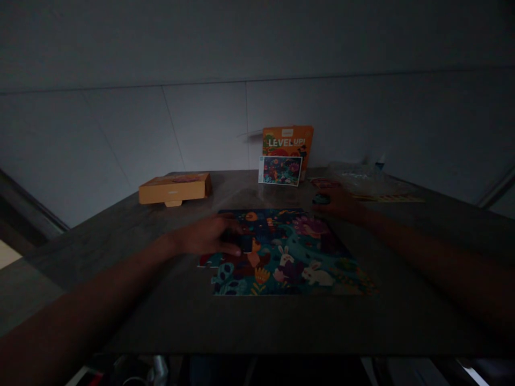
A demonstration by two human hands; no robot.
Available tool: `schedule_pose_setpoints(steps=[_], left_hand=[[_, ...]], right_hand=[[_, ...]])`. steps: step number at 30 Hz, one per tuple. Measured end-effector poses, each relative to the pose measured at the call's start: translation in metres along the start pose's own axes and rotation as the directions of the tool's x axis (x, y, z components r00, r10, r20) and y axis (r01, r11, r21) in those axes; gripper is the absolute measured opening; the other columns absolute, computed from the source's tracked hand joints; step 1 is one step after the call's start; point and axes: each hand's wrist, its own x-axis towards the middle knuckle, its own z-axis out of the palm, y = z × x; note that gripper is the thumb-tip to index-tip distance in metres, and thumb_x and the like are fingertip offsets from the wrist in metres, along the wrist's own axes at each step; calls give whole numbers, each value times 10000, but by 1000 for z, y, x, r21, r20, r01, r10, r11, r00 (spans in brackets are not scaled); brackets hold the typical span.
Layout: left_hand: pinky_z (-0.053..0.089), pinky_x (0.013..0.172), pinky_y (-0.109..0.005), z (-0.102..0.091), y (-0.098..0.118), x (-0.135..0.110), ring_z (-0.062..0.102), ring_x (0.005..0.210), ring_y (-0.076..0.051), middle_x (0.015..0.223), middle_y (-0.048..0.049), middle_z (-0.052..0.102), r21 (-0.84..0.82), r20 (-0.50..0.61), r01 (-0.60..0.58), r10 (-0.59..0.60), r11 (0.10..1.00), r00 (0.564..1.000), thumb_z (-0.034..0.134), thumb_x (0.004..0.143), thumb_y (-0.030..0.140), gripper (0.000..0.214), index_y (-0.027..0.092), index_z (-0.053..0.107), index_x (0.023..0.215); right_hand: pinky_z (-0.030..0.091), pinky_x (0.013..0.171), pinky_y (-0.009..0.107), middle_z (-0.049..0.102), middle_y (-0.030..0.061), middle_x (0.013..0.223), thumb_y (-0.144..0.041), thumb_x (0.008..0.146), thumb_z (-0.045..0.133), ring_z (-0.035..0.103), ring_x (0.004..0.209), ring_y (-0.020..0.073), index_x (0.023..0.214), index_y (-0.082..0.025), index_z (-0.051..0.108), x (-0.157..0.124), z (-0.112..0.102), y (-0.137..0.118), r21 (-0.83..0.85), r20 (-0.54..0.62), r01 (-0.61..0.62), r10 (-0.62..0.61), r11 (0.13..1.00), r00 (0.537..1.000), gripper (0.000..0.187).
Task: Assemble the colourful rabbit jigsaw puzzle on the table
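A colourful jigsaw puzzle [298,249] with rabbits, a fox and flowers lies on the table, its left edge uneven. My left hand [209,234] reaches over its left side, fingers curled and thumb bent. At those fingertips a dark puzzle piece [247,245] shows a pale lower edge, slightly raised. Beyond the puzzle's far right corner, my right hand [344,205] has its fingers closed on a teal and dark puzzle piece [321,199]. Dim light hides some of the finger detail.
An orange box [173,190] lies at the back left. Against the wall stand an orange "LEVEL UP!" box [287,140] and a picture card [280,171]. Clear plastic packaging [362,179] lies at the back right near a reddish flat item [325,183]. The table's front edge [257,351] is close.
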Motion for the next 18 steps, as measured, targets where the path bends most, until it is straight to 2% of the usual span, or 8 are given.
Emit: schedule_pose_setpoints(steps=[3,5,8,10,13,15,16,18], left_hand=[[470,842,-343,1,0,-1,604,997,-248,1117,-72,622,-46,-17,60,-60,997,998,732,827,447,373,179,649,1073],[477,757,-322,4,0,-2,609,911,-228,1024,-52,631,-109,-42,111,-116,988,992,763,782,444,413,171,594,1042],[456,640,-277,9,6,1,587,770,-174,863,-4,607,-280,-113,119,-156,953,981,719,800,393,355,180,509,991],[446,597,-253,15,16,5,570,720,-143,832,8,589,-412,-170,89,-172,907,970,654,838,362,285,185,489,988],[455,548,-239,22,38,12,565,649,-116,847,6,599,-563,-178,53,-183,825,967,611,864,358,285,191,479,1053],[480,552,-249,23,48,15,583,646,-117,877,-7,622,-620,-166,16,-151,785,974,609,867,357,307,190,482,1092],[500,585,-260,21,49,15,605,687,-128,909,-18,637,-622,-178,-14,-124,783,976,621,863,351,319,187,493,1105],[521,692,-284,11,43,12,634,832,-160,998,-47,659,-547,-226,-65,-72,835,972,650,856,336,324,175,538,1114]], right_hand=[[529,768,364,723,53,962,-435,806,690,674,876,260,1011,-224,730,-15,5,-30,236,150,70,-107,969,983,297],[538,805,364,716,49,1072,-428,782,721,673,948,260,1124,-256,720,-25,12,-49,262,241,130,-195,956,951,383],[503,938,440,664,81,1213,-349,758,747,618,1104,293,1175,-263,705,-37,23,-72,210,101,271,-297,939,950,428],[476,976,464,667,81,1214,-355,793,724,607,1134,295,1178,-265,691,-43,25,-86,260,3,315,-327,913,945,397],[510,898,405,718,43,1092,-413,825,707,665,1009,247,1172,-279,665,-50,25,-107,443,-20,267,-288,856,957,374],[518,829,366,734,17,985,-402,827,701,679,908,220,1086,-284,684,-54,25,-120,482,-1,248,-283,840,959,284],[515,801,355,735,12,939,-388,826,693,678,870,214,1023,-279,693,-55,25,-124,471,-6,253,-284,845,959,225],[507,741,337,730,16,870,-370,826,664,670,812,210,918,-257,690,-51,24,-123,426,-41,253,-260,869,965,148]])
